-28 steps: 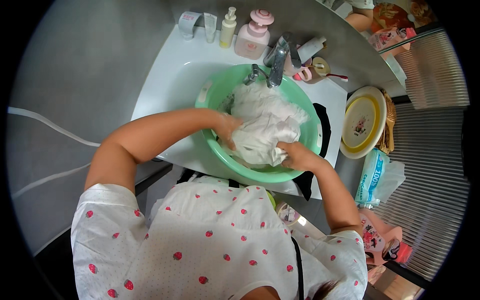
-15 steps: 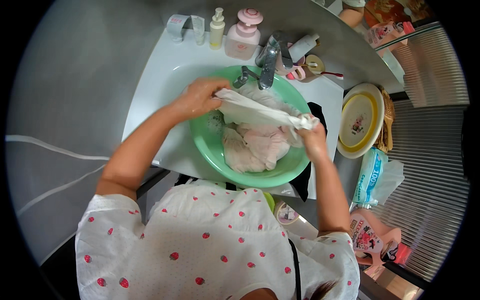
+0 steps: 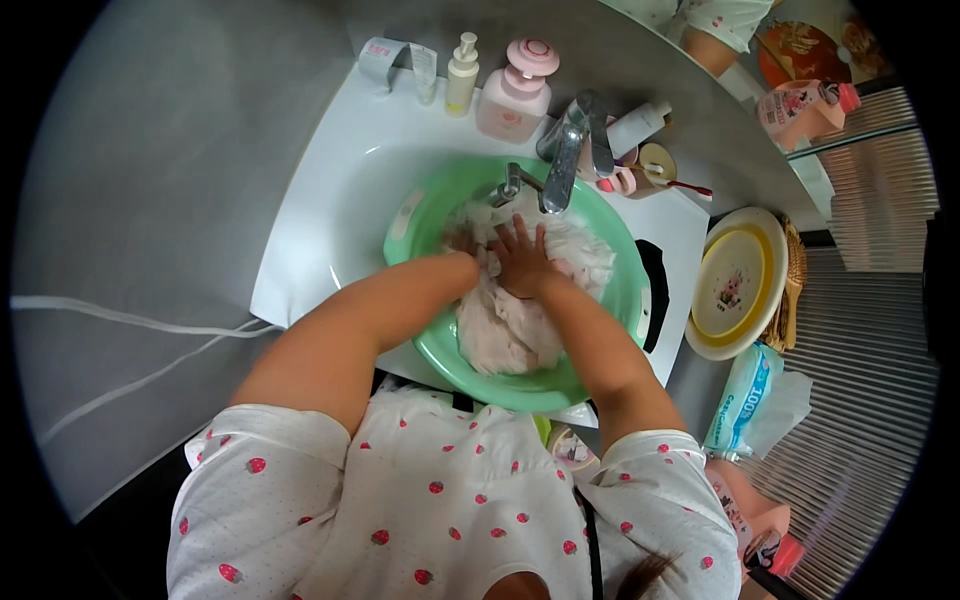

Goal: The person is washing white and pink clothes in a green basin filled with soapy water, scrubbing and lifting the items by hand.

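White and pale pink wet laundry lies bunched in a green plastic basin that sits in the white sink. My right hand presses flat on the cloth with its fingers spread. Close to its left, my left hand is down in the laundry at the basin's left side; its fingers are smeared by motion and partly hidden behind my wrist. The chrome faucet reaches over the basin's far rim, with a swivel spout near the cloth.
Behind the basin stand a pink pump bottle, a small cream pump bottle and a cup of toothbrushes. Something black lies by the basin's right rim. Farther right are a white-and-yellow washbasin and a tissue pack.
Both hands have let down the stretched white cloth into the basin. They have come together over the laundry, the right one now spread flat. The whole view has shifted slightly.
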`<state>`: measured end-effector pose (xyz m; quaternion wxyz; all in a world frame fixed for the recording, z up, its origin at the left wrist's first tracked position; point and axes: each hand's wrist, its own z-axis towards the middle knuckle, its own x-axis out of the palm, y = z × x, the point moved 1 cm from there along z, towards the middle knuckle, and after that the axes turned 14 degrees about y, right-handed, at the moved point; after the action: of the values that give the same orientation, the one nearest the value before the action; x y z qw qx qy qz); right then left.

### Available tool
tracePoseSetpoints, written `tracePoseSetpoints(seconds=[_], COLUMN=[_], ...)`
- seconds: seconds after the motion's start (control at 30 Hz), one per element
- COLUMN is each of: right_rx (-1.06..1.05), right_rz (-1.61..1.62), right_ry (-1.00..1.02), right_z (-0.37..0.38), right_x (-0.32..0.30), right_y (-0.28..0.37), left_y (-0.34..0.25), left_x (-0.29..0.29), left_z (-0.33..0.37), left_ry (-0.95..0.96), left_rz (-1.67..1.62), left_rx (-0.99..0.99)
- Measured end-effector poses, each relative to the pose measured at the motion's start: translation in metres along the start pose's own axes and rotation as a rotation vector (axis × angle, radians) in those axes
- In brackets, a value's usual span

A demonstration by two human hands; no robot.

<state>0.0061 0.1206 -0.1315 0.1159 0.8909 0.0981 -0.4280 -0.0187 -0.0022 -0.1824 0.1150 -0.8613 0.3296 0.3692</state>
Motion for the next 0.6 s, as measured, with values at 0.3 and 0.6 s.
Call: tracePoseSetpoints(seconds=[0.3, 0.6], right_rx=[-0.075, -0.148], right_rz=[-0.380, 0.756], right_ry=[0.342, -0.012], right_z=[0.047, -0.004], right_x=[0.032, 0.007], right_y=[-0.009, -0.058], left_y=[-0.010, 0.023], left_x=[0.045, -0.056], left_z=[0.076, 0.012], left_ry=[0.002, 0.204], left_rz=[-0.089, 0.212], left_rx=[0.149, 0.416])
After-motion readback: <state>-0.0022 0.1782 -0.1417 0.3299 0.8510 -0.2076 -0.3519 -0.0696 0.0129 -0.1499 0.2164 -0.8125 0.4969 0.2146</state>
